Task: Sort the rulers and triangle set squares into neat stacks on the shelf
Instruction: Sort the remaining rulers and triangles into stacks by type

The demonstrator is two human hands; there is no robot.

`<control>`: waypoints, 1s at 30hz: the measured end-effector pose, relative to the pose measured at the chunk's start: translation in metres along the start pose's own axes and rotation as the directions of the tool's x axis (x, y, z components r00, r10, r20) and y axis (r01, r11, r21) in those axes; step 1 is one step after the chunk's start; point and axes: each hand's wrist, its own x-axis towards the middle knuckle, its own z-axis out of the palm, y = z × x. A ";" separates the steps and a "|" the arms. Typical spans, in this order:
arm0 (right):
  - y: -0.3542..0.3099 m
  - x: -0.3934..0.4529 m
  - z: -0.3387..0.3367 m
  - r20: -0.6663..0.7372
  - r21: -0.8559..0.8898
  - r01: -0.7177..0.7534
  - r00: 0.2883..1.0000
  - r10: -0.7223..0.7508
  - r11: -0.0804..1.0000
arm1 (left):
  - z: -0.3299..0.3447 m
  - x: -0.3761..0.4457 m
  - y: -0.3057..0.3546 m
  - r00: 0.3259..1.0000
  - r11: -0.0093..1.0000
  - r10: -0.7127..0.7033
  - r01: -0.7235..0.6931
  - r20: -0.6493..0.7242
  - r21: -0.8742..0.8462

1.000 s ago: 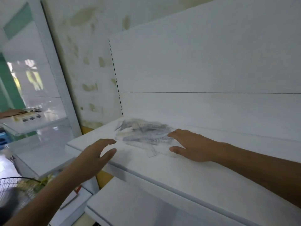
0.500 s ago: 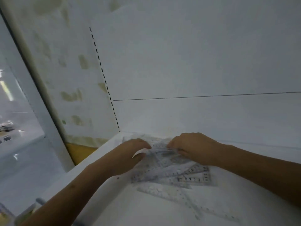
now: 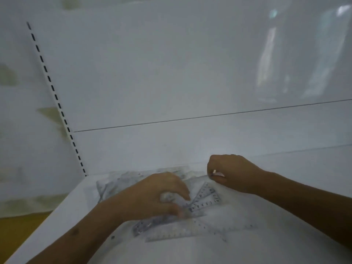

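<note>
Head view: a jumbled pile of clear rulers and set squares (image 3: 171,221) lies on the white shelf (image 3: 238,250). Left hand (image 3: 156,195) pinches pieces of the pile; right hand (image 3: 230,173), fingers curled, pinches a transparent edge.

Both hands (image 3: 163,195) on clear rulers (image 3: 171,232), white shelf (image 3: 266,244)

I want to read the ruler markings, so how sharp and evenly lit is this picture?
Head view: soft, dim and bluish; the clear rulers nearly vanish against the white shelf, only some digits show on one set square; pale reflections streak the back panel upper right; the wide lens bends its seam.
</note>
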 end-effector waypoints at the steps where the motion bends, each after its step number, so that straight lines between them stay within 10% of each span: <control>1: -0.001 -0.007 0.002 -0.011 -0.007 -0.040 0.999 0.040 0.999 | 0.004 -0.004 0.001 0.998 0.999 0.031 -0.029 0.063 -0.021; 16: 0.007 -0.036 0.001 -0.055 0.201 -0.077 0.994 0.090 0.977 | 0.005 -0.010 0.038 0.992 0.970 -0.118 0.125 0.045 -0.208; 22: 0.006 -0.031 -0.001 -0.072 0.231 -0.054 0.995 0.073 0.971 | -0.006 -0.016 0.053 0.981 0.711 -0.128 -0.012 -0.146 -0.703; 30: 0.015 -0.033 0.014 -0.053 0.206 -0.064 0.996 0.077 0.976 | -0.015 -0.018 0.067 0.965 0.596 -0.138 -0.099 -0.224 -0.796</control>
